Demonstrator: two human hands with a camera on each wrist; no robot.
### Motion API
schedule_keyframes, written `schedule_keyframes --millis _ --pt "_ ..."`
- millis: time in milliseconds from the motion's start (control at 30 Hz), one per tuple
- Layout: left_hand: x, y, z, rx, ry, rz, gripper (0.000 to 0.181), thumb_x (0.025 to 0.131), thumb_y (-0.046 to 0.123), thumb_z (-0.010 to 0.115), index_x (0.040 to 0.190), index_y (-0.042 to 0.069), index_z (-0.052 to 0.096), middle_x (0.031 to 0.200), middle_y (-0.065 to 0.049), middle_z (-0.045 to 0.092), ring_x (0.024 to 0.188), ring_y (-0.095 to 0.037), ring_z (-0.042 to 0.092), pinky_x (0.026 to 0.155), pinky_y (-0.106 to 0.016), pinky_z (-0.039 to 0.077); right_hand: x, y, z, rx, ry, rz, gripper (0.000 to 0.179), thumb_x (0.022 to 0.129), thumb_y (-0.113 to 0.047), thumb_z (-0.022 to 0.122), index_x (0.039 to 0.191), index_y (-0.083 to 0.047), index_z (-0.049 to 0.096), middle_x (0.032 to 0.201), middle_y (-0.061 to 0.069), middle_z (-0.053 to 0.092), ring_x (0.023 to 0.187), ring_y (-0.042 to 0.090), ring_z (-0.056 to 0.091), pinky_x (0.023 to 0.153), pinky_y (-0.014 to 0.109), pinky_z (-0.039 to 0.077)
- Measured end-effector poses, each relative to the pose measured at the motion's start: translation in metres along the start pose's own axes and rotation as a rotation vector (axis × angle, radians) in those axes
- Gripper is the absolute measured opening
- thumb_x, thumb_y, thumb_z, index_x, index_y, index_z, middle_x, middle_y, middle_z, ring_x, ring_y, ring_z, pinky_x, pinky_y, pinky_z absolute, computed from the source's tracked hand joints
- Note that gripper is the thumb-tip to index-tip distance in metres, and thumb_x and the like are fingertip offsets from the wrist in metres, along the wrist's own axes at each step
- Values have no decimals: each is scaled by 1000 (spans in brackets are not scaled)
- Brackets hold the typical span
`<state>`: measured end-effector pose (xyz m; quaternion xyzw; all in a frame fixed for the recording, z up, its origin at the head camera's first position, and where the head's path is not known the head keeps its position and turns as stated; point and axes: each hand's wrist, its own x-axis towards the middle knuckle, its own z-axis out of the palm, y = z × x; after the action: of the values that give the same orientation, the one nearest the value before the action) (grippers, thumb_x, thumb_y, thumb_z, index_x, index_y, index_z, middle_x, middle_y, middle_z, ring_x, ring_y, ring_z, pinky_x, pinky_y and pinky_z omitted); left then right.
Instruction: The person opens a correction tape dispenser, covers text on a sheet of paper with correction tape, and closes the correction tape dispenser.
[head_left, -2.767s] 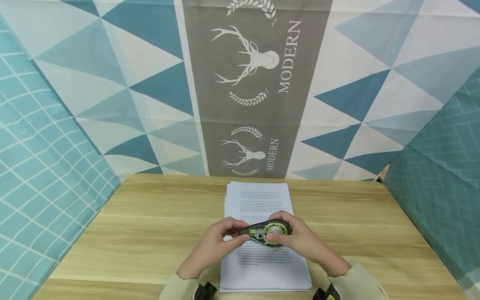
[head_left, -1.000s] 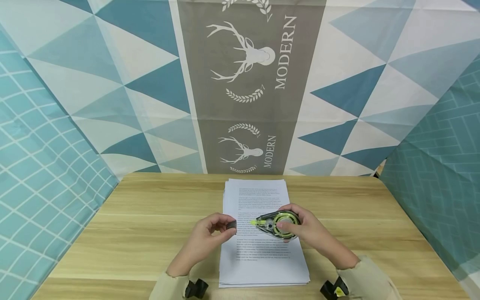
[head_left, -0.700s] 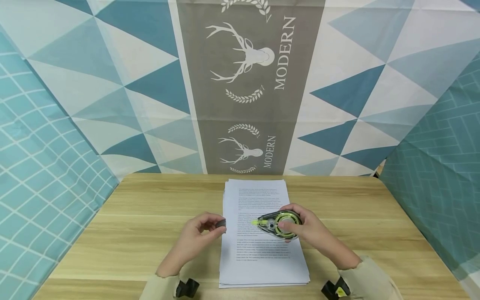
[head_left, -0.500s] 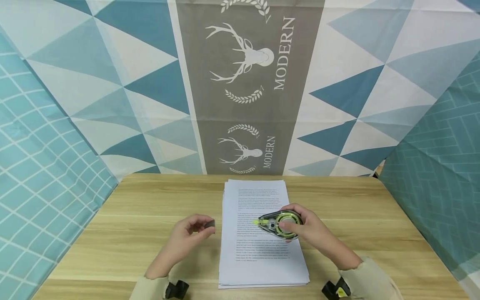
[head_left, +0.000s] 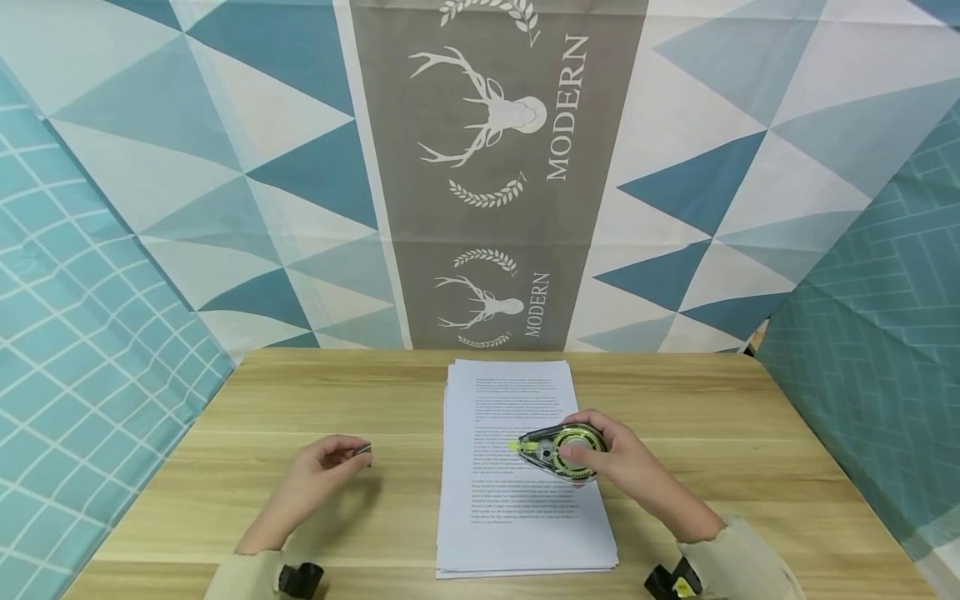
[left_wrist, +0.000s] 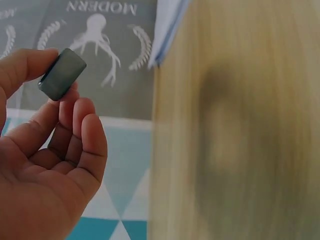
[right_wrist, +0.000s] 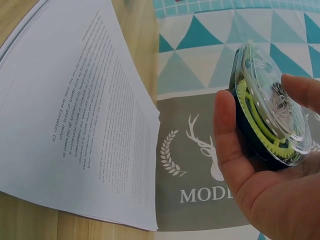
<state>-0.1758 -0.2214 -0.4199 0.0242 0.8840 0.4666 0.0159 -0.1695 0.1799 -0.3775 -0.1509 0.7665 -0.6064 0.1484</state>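
My right hand (head_left: 626,462) grips a correction tape dispenser (head_left: 562,451) over the printed pages, thumb on its clear case. Its yellow-green tip points left and is uncovered. In the right wrist view the dispenser (right_wrist: 267,110) shows a toothed green wheel inside the clear shell. Left of the paper, my left hand (head_left: 318,475) pinches a small dark grey cap (left_wrist: 62,74) between thumb and index finger, above the bare wood. The other fingers curl loosely beneath it in the left wrist view.
A stack of printed paper (head_left: 525,546) lies mid-table on the wooden table (head_left: 697,417). Patterned cloth (head_left: 300,167) hangs behind the table and at both sides. A black wrist camera (head_left: 300,579) sits at each cuff.
The cap came off the dispenser's tip between the first and second frames. My left hand has since carried it left, off the paper. The right hand has hardly moved lately.
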Motion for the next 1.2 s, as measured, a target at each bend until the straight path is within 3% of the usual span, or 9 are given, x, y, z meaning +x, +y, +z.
schedule_keyframes --millis 233,467,633,1200 --pt "3 -15 -8 91 -24 -59 38 86 35 66 113 8 65 101 -3 66 90 -8 59 75 -21 48 -1 2 -1 -1 4 4 45 90 -20 62 123 5 44 109 21 59 79 18 61 65 33 55" --pt "7 -27 -10 133 -56 -74 36 86 35 66 110 9 67 105 -4 67 89 -10 58 73 -22 48 -2 3 0 0 4 9 45 90 -20 61 123 6 44 109 21 59 80 18 61 66 36 56" --pt "9 -33 -10 188 -76 -74 35 85 35 66 107 8 68 98 -3 66 82 -10 55 67 -23 45 -2 3 0 2 9 14 45 90 -20 61 123 5 44 109 21 58 79 19 60 65 36 55" --pt "14 -44 -11 256 -103 -92 37 86 36 66 106 5 65 99 -3 64 91 -15 59 76 -33 50 -1 6 -2 -1 26 39 46 89 -20 62 124 4 44 111 24 57 81 23 59 66 35 55"
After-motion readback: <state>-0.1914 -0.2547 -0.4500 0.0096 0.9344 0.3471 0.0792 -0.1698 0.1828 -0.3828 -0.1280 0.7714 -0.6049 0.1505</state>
